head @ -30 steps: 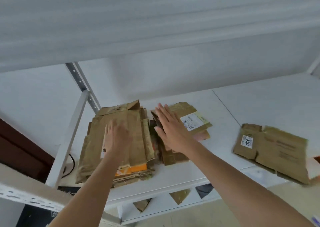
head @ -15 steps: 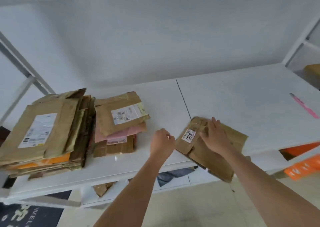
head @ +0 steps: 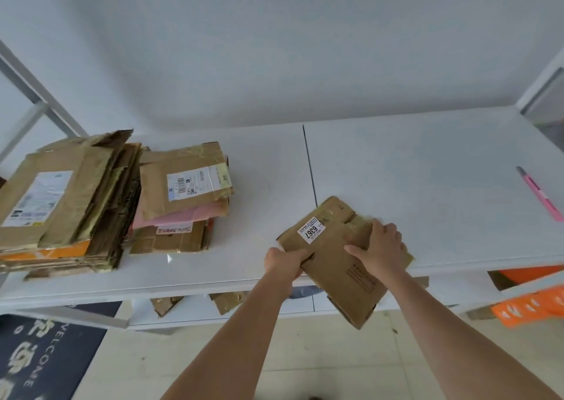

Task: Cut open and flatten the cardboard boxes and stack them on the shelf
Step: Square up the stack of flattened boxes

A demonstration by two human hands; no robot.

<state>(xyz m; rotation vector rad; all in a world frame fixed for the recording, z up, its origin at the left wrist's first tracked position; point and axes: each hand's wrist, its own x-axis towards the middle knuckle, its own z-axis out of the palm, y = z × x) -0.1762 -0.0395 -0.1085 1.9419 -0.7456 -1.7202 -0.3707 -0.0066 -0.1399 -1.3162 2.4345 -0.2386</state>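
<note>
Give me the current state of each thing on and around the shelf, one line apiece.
Flattened box with the 6367 label: folded flat, held by both hands, overhanging the shelf's front edge.
Left hand: grips the box's near-left edge.
Right hand: fingers curled over its top.
Tall cardboard stack: flat, resting on the shelf.
Smaller stack: flat, beside it.
Pink cutter: lying untouched.

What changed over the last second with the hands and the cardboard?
Both hands left the stacks. The left hand now grips the flattened box with the 6367 label, and the right hand holds it. The two stacks stayed put on the shelf.
</note>
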